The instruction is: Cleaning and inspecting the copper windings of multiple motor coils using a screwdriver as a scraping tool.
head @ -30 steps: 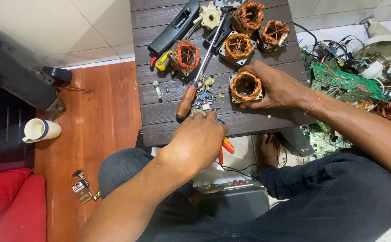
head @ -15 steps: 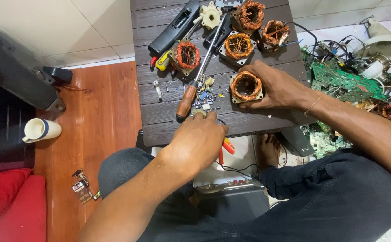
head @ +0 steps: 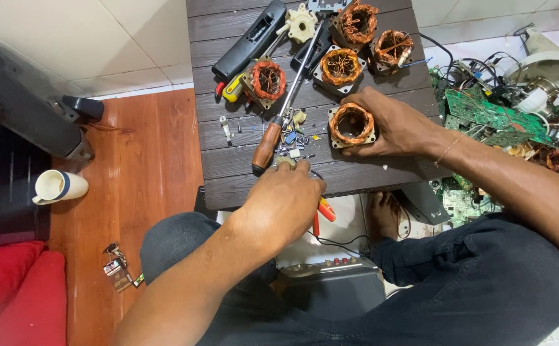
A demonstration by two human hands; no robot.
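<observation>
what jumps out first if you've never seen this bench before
The copper-wound motor stators catch the eye first: one held at the middle of the dark slatted table by the right hand, with four more toward the far edge. A long screwdriver with a brown handle lies slanted across the slats, and the left hand is at the near edge by a scatter of small parts. On the right lies a heap of green circuit boards.

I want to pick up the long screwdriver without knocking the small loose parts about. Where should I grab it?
Probably by the brown handle, coming from the table's near-left side. The screwdriver lies flat and slanted, handle toward the near edge; its thin shaft runs between the copper-wound coils, and the small parts lie just right of the handle.
</observation>
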